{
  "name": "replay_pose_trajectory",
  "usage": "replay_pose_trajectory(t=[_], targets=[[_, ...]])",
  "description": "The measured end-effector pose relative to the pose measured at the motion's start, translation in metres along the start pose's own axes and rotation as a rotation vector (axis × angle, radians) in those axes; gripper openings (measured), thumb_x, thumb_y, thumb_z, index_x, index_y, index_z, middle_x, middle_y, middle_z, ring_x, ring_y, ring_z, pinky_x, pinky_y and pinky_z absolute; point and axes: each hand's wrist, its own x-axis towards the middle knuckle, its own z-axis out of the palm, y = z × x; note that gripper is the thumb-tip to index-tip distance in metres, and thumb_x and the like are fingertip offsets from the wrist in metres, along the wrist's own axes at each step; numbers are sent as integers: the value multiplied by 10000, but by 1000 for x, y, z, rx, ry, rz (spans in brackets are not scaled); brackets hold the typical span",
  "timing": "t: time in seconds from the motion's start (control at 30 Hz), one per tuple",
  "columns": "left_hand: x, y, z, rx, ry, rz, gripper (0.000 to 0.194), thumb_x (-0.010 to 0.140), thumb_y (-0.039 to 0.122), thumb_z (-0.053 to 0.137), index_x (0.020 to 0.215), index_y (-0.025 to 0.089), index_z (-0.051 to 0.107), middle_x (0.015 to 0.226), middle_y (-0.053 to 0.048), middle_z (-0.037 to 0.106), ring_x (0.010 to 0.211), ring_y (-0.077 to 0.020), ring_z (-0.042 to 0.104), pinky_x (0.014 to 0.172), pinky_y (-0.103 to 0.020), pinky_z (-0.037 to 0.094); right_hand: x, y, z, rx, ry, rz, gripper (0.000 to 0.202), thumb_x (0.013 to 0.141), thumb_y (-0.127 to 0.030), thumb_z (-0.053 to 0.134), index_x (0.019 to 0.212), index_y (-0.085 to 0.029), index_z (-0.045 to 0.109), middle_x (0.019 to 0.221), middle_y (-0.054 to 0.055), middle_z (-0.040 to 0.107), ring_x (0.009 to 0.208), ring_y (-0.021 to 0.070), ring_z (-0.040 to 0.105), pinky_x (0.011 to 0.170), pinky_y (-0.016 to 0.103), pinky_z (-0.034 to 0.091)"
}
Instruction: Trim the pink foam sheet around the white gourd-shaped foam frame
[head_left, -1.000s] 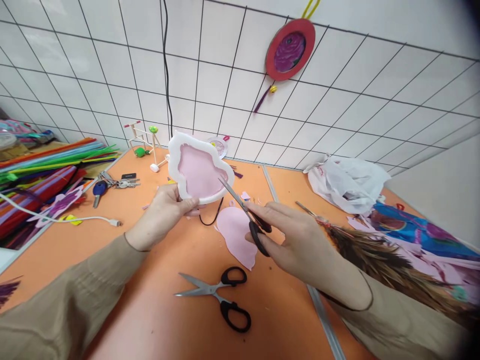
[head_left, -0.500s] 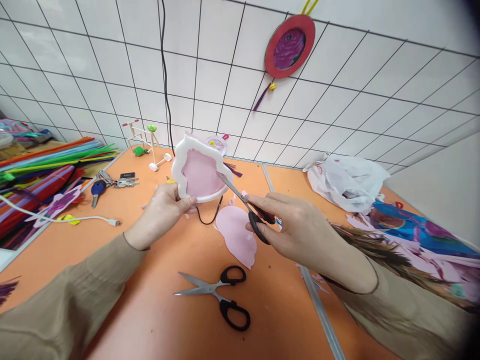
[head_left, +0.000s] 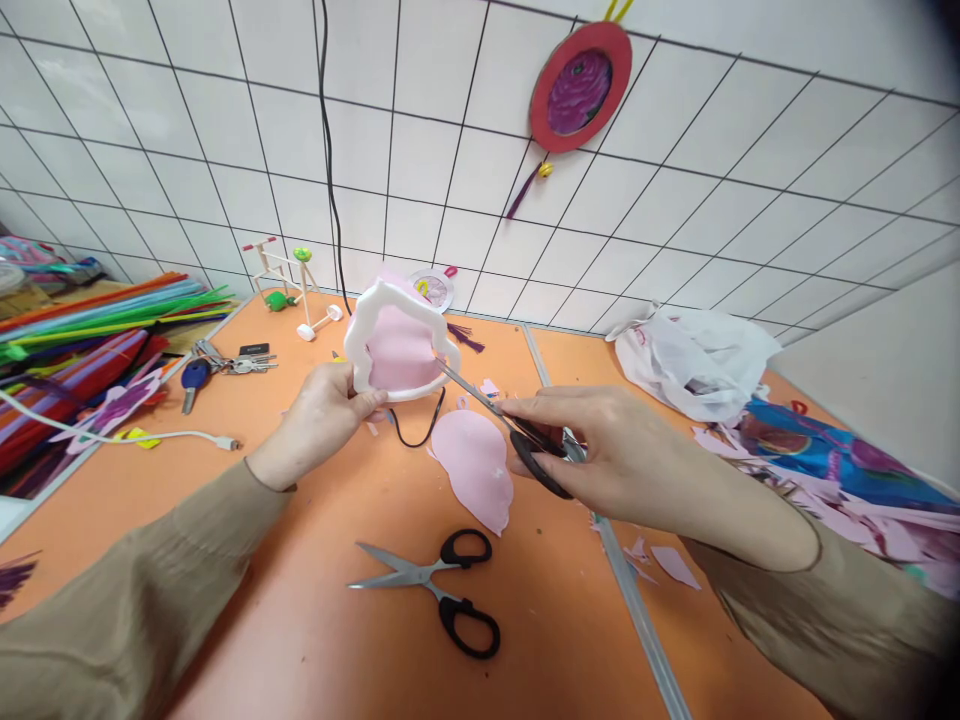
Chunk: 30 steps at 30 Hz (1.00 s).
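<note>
The left hand [head_left: 319, 415] is closed on the lower left edge of the white frame [head_left: 360, 345], thumb in front, holding it up above the table [head_left: 300, 560]. Pink sheet [head_left: 401, 345] fills the frame's middle. The right hand [head_left: 607, 450] is curled around the black handles of the scissors [head_left: 536, 455], whose blades reach to the right inner edge of the frame. The two hands are apart, with the frame and blades between them.

Below the frame, a pink cutout [head_left: 474, 468] lies flat on the table, near a thin black cord [head_left: 411, 442]. Nearer the person lies a second pair [head_left: 427, 575], its blades spread to the left. Keys [head_left: 247, 366] and a small bike model [head_left: 289, 285] are on the left; a white bag [head_left: 694, 365] sits on the right near the tiled wall [head_left: 435, 170].
</note>
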Motion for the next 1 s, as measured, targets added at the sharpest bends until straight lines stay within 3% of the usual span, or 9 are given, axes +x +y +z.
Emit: replay_pose_trajectory(t=[0.2,0.33,0.5,0.77,1.0], targets=[[0,0,0,-24,3,-10,200,785,317,686,643,190,627,651,-59,736,678,-255,739,678,-379,584,-2,3,-5,176,-149,36,189,864,-179,580,927,-267,735,736,-34,700,592,111,549,546,250,404],[-1,2,-1,-165,-35,-42,153,751,301,734,724,168,665,711,-41,740,693,-228,740,727,-381,614,-3,3,-8,237,-202,18,258,852,-176,588,1017,-280,757,795,-16,725,646,132,599,551,256,425],[-1,4,-1,-240,-53,-77,199,721,314,765,729,159,640,729,-47,738,706,-231,749,749,-387,628,-4,13,-5,252,-93,91,285,858,-252,621,1112,-275,745,655,-32,653,548,120,525,520,257,405],[1,0,2,-90,-26,-80,165,762,316,689,715,163,651,696,-60,751,723,-254,755,723,-389,612,2,8,10,165,-19,101,121,876,-294,595,800,-218,650,668,-31,612,603,113,500,558,264,364],[6,-8,-2,89,-46,27,235,798,364,619,660,177,651,687,-87,746,722,-270,744,759,-427,588,5,6,12,32,15,93,105,853,-260,577,766,-221,621,712,-1,629,642,142,531,605,290,355]])
